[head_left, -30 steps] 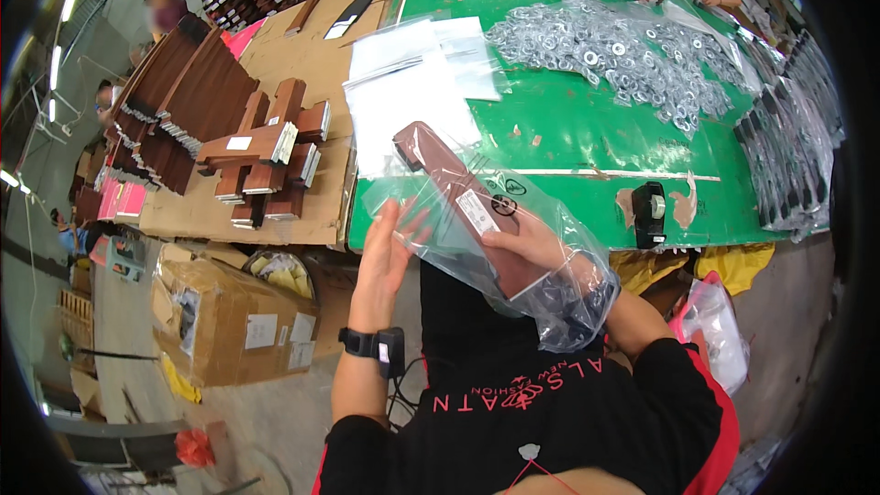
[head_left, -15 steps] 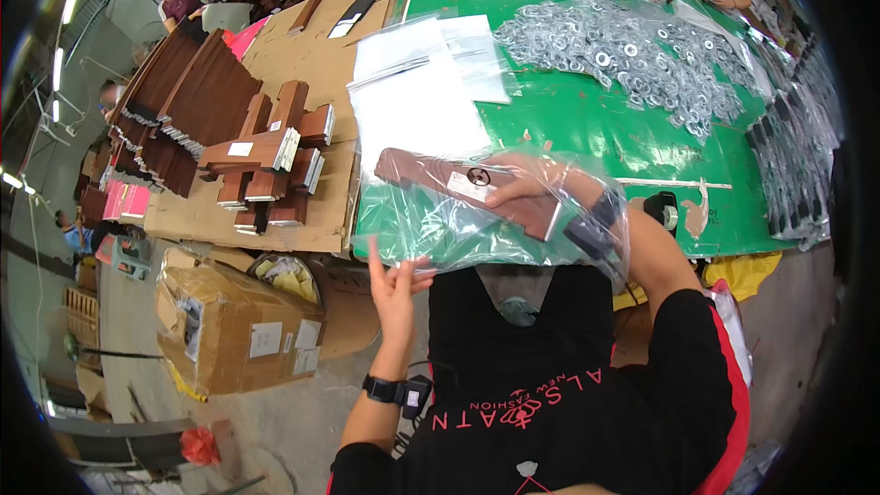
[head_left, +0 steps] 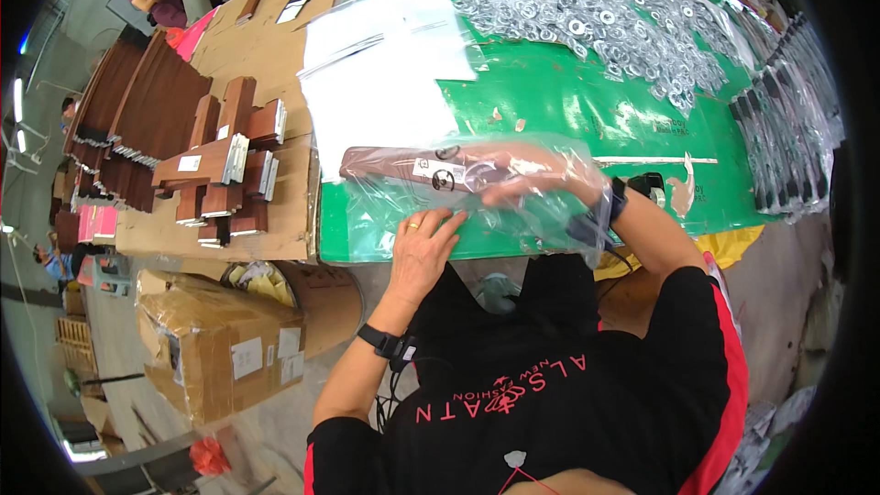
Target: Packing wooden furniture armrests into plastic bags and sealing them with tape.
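Note:
A dark reddish-brown wooden piece (head_left: 383, 163) with a white label lies inside a clear plastic bag (head_left: 541, 220) at the near edge of the green table. My right hand (head_left: 532, 174) reaches into the bag, its fingers closed around the right end of the wooden piece; the plastic partly blurs them. Dark round marks or rings show beside the label, but I cannot make out what they are. My left hand (head_left: 423, 247) lies with fingers stretched out on the bag's near side, at the table edge, palm down.
White sheets or flat bags (head_left: 380, 119) lie beyond the wooden piece. Metal washers (head_left: 596, 23) are heaped on the green table (head_left: 568, 128). Stacked wooden pieces (head_left: 220, 170) stand on cardboard at left, above a carton (head_left: 215, 348). Bagged parts (head_left: 779, 147) line the right side.
My left hand has come down from upright onto the bag's near side. The bagged wooden piece has been lowered flatter against the table, my right hand still inside. The view has shifted.

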A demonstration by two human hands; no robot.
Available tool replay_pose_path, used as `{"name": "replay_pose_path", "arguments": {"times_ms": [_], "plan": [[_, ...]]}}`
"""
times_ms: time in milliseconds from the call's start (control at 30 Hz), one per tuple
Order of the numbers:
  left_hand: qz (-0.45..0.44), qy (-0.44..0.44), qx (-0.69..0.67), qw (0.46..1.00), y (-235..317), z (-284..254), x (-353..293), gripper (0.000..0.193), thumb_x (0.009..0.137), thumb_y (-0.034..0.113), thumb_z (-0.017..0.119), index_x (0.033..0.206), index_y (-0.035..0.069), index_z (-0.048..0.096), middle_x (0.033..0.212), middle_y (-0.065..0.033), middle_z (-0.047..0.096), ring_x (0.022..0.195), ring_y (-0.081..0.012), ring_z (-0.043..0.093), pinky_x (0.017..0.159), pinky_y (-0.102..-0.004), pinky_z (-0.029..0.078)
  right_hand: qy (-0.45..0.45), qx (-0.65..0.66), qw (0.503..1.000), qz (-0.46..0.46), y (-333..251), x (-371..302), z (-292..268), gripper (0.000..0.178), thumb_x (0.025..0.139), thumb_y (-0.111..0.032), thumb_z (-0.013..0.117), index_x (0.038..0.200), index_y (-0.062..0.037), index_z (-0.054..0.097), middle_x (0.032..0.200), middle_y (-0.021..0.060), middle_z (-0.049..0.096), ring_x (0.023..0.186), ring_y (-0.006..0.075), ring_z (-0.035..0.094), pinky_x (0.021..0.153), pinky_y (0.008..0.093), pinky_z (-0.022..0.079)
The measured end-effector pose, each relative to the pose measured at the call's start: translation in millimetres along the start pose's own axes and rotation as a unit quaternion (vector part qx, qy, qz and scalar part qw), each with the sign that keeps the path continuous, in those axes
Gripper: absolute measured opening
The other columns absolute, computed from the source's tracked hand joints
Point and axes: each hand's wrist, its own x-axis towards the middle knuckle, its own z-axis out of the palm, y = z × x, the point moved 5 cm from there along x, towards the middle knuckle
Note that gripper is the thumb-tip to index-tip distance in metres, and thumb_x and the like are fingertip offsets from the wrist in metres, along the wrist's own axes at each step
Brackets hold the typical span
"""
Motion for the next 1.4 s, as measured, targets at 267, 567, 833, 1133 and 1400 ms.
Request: {"name": "replay_pose_path", "arguments": {"times_ms": [267, 567, 833, 1133, 1400], "plan": [[-0.035, -0.049, 0.039, 0.997, -1.7, 15.7, 8.5, 0.04, 0.084, 0.005, 0.063, 0.123, 0.014, 0.065, 0.096, -0.0049, 0.059, 0.09, -0.0254, 0.055, 0.084, -0.0395, 0.043, -0.018, -0.045, 0.999, 0.003, 38.1, -13.6, -17.7, 0.087, 0.084, -0.046, 0.074, 0.151, -0.0044, 0.037, 0.156, 0.0151, 0.038, 0.145, 0.0319, 0.034, 0.121, 0.0496, 0.017], [0.057, -0.078, 0.022, 0.995, -11.8, -7.1, -1.9, 0.037, 0.079, 0.005, 0.063, 0.113, 0.017, 0.07, 0.092, -0.0032, 0.055, 0.088, -0.0235, 0.054, 0.083, -0.0393, 0.043, 0.062, -0.034, 0.997, -0.014, 34.8, -51.9, 3.4, 0.06, 0.104, -0.038, 0.044, 0.153, -0.0062, 0.032, 0.162, 0.0165, 0.024, 0.152, 0.0303, 0.017, 0.123, 0.0455, 0.015], [0.069, -0.048, -0.014, 0.996, 22.0, -4.1, 13.4, 0.042, 0.082, 0.01, 0.068, 0.123, 0.015, 0.065, 0.102, -0.0027, 0.06, 0.093, -0.0245, 0.056, 0.086, -0.0408, 0.043, 0.184, -0.129, 0.974, -0.038, -2.0, -94.9, 32.5, 0.1, 0.072, -0.028, 0.087, 0.153, -0.0087, 0.032, 0.159, 0.0197, 0.029, 0.144, 0.0376, 0.033, 0.117, 0.0471, 0.031], [0.098, -0.093, -0.01, 0.991, 23.3, 16.2, -5.3, 0.038, 0.081, 0.002, 0.059, 0.114, 0.018, 0.069, 0.094, -0.0023, 0.057, 0.085, -0.0237, 0.053, 0.077, -0.0374, 0.042, 0.392, -0.151, 0.905, 0.065, 15.7, -90.9, 21.5, 0.085, 0.073, -0.016, 0.083, 0.145, -0.0059, 0.039, 0.137, 0.0211, 0.049, 0.127, 0.0397, 0.049, 0.104, 0.0446, 0.043], [0.107, -0.103, -0.028, 0.989, 29.2, 10.8, -3.9, 0.046, 0.08, 0.001, 0.061, 0.123, 0.019, 0.066, 0.095, -0.0025, 0.057, 0.086, -0.0241, 0.054, 0.082, -0.0398, 0.043, 0.464, 0.043, 0.881, 0.084, 61.6, -86.8, 26.5, 0.06, 0.075, -0.011, 0.08, 0.127, -0.0029, 0.051, 0.1, 0.0114, 0.059, 0.088, 0.0239, 0.061, 0.077, 0.0365, 0.051]]}}
